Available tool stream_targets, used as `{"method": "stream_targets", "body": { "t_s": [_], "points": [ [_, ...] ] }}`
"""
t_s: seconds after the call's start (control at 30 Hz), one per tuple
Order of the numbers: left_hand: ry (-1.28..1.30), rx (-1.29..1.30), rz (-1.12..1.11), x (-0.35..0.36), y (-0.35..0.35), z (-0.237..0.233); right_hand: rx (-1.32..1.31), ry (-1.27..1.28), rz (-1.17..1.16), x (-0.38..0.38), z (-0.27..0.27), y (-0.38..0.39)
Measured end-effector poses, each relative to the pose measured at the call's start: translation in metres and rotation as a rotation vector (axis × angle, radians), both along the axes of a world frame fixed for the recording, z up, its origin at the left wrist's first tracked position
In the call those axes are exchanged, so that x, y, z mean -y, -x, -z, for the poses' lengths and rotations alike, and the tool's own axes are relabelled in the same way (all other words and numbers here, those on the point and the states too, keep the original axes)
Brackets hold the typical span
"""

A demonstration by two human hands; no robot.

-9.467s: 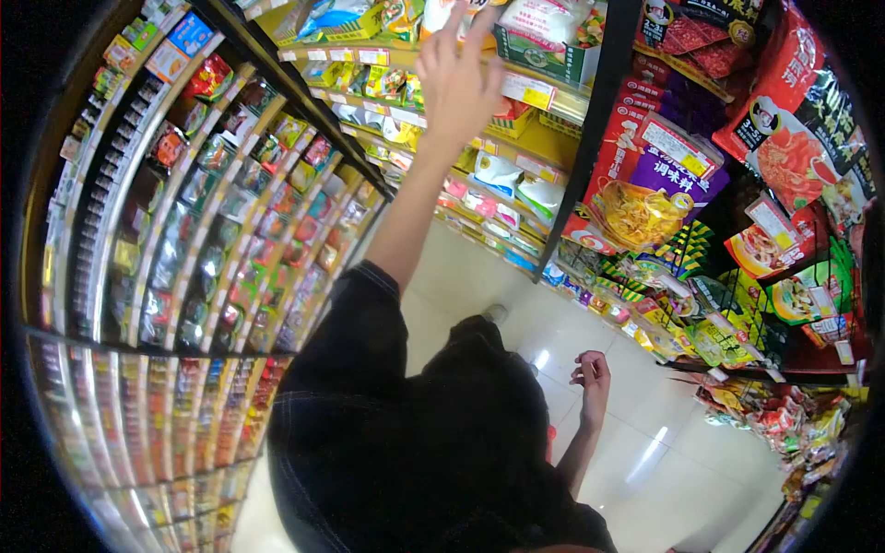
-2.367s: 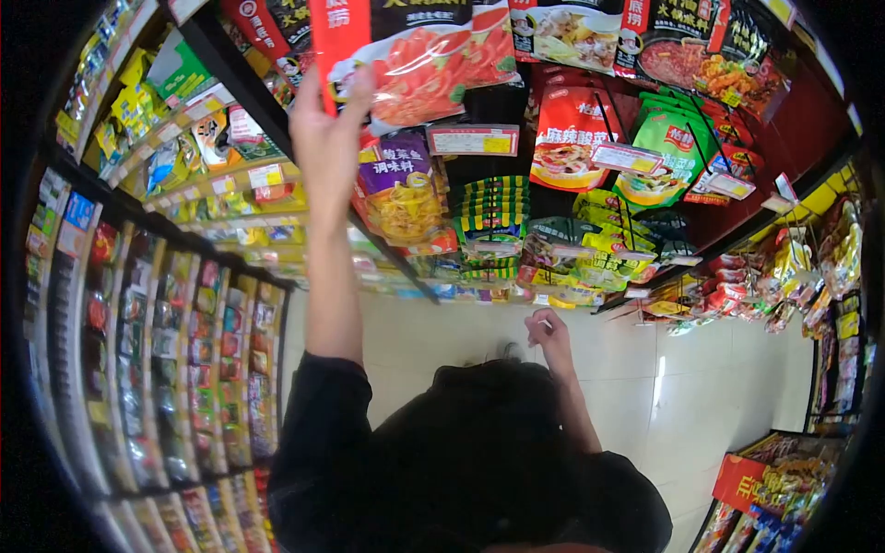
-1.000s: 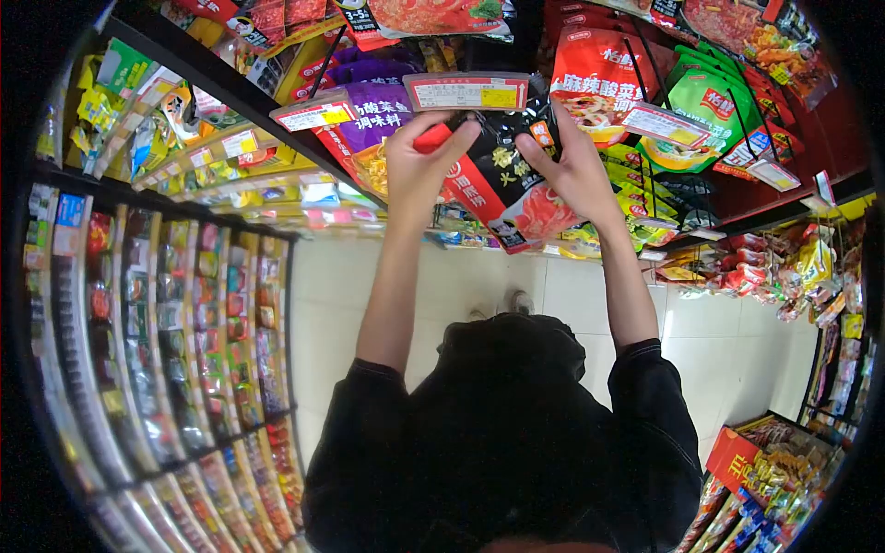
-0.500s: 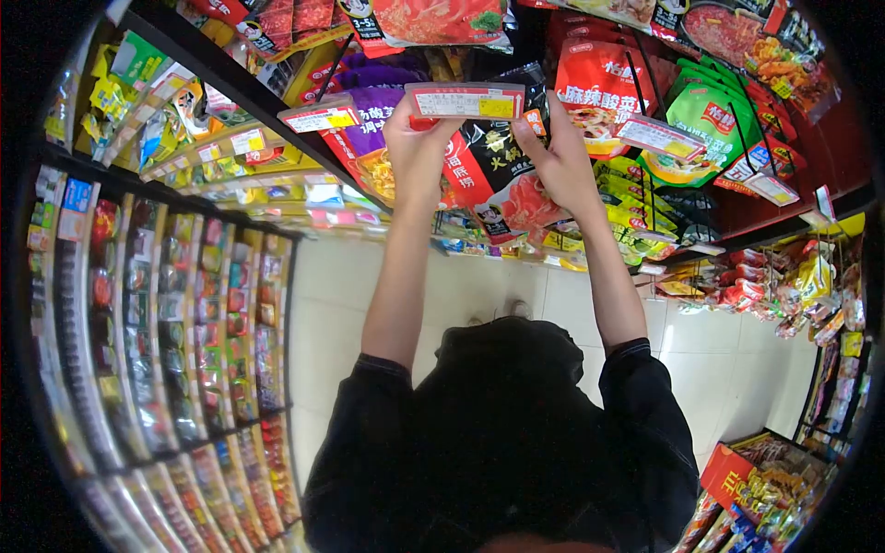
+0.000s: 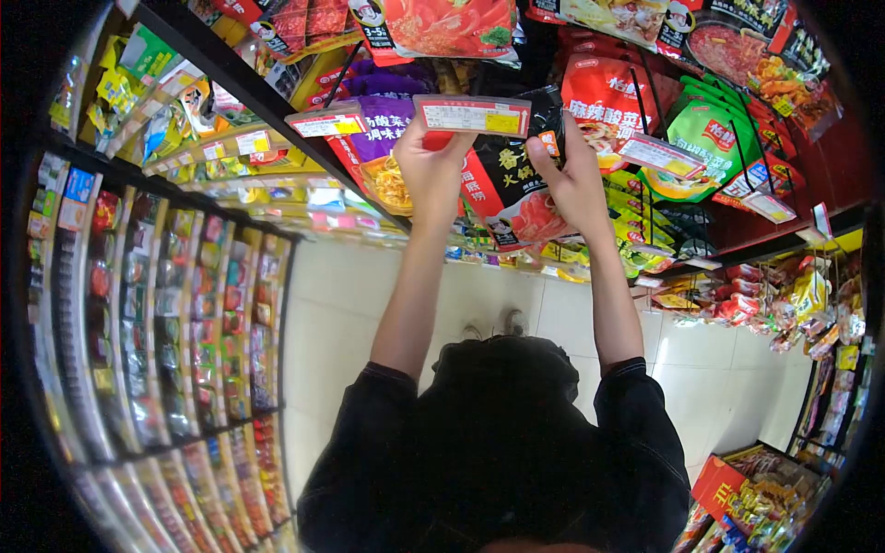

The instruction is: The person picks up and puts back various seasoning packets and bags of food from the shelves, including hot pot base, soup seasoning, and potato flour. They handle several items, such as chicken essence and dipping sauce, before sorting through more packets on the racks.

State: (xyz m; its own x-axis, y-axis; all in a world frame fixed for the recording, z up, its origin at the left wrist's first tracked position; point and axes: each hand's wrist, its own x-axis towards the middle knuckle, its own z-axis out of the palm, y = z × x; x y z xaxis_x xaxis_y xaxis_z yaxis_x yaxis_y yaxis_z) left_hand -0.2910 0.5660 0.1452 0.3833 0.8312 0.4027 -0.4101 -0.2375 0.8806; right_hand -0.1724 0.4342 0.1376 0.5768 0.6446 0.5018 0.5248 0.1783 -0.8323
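A black and red hotpot seasoning packet (image 5: 514, 180) is between my two hands at the hanging rack, its lower front tilted up toward me. My left hand (image 5: 430, 170) grips its left side, thumb lying across the red strip and the other fingers partly hidden. My right hand (image 5: 576, 180) pinches the opposite edge, thumb on the front near an orange label and fingers behind. A price tag holder (image 5: 472, 116) covers part of the packet's top, so whether the packet is still on its hook cannot be seen.
Purple packets (image 5: 383, 129) hang to the left, red packets (image 5: 604, 92) and green packets (image 5: 705, 143) to the right. More price tags (image 5: 662, 155) jut out on hooks. Snack shelves (image 5: 166, 313) stand at left. A red box (image 5: 719, 488) of goods sits lower right on the tiled floor (image 5: 710, 359).
The rack, packet and both hands appear slightly lower and further right in view. The packet's top right corner shows more, and both hands keep their grip.
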Motion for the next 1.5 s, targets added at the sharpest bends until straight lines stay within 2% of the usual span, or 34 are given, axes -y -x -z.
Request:
{"method": "stream_targets", "body": {
  "t_s": [0.17, 0.33, 0.43, 0.47, 0.57, 0.6, 0.63, 0.77, 0.8, 0.93, 1.13, 1.17, 1.2, 1.27, 1.33, 1.37, 1.4, 1.5],
  "points": [
    [0.077, 0.117, 0.051, -0.005, -0.006, -0.002, 0.003, 0.104, 0.072, -0.002, -0.001, 0.000],
    [0.047, 0.135, 0.069, -0.015, -0.015, 0.007, 0.005, 0.030, 0.078, -0.015, 0.015, -0.011],
    [-0.134, -0.071, -0.072, -0.004, -0.010, 0.006, 0.013, 0.029, 0.097, -0.023, 0.023, -0.017],
    [-0.243, -0.084, -0.048, -0.011, -0.011, 0.024, 0.027, 0.015, 0.123, -0.028, 0.024, -0.018],
    [-0.583, -0.285, -0.324, 0.023, 0.010, 0.018, -0.002, 0.045, 0.236, -0.041, 0.017, -0.019],
    [-0.671, -0.321, -0.247, 0.026, 0.021, 0.028, -0.023, 0.106, 0.283, -0.049, 0.018, -0.024],
    [-0.660, -0.365, -0.192, 0.037, 0.032, 0.035, -0.043, 0.166, 0.330, -0.058, 0.019, -0.032],
    [-0.606, -0.590, 0.060, 0.076, 0.079, 0.085, 0.005, -0.006, 0.463, -0.104, 0.030, -0.054],
    [-0.529, -0.604, 0.124, 0.083, 0.091, 0.099, -0.098, -0.007, 0.419, -0.118, 0.039, -0.068],
    [-0.211, -0.727, 0.333, 0.098, 0.130, 0.127, 0.030, -0.052, 0.602, -0.156, 0.033, -0.088],
    [-0.106, -0.724, 0.365, 0.104, 0.159, 0.164, 0.081, 0.018, 0.526, -0.182, 0.062, -0.136],
    [-0.084, -0.735, 0.366, 0.104, 0.160, 0.167, 0.236, 0.103, 0.533, -0.178, 0.068, -0.135],
    [-0.060, -0.745, 0.368, 0.105, 0.161, 0.170, 0.127, 0.101, 0.507, -0.174, 0.079, -0.127],
    [-0.008, -0.743, 0.381, 0.102, 0.164, 0.180, 0.201, 0.030, 0.293, -0.127, 0.077, -0.076],
    [0.050, -0.718, 0.403, 0.092, 0.169, 0.197, 0.033, 0.157, 0.152, -0.064, 0.045, -0.004],
    [0.061, -0.731, 0.391, 0.089, 0.173, 0.209, 0.041, 0.275, 0.330, -0.042, 0.046, 0.020],
    [0.075, -0.749, 0.380, 0.086, 0.179, 0.222, -0.015, 0.280, 0.220, -0.016, 0.037, 0.039],
    [0.126, -0.795, 0.402, 0.071, 0.199, 0.249, -0.273, 0.357, -0.079, 0.045, -0.056, 0.062]
  ]
}}
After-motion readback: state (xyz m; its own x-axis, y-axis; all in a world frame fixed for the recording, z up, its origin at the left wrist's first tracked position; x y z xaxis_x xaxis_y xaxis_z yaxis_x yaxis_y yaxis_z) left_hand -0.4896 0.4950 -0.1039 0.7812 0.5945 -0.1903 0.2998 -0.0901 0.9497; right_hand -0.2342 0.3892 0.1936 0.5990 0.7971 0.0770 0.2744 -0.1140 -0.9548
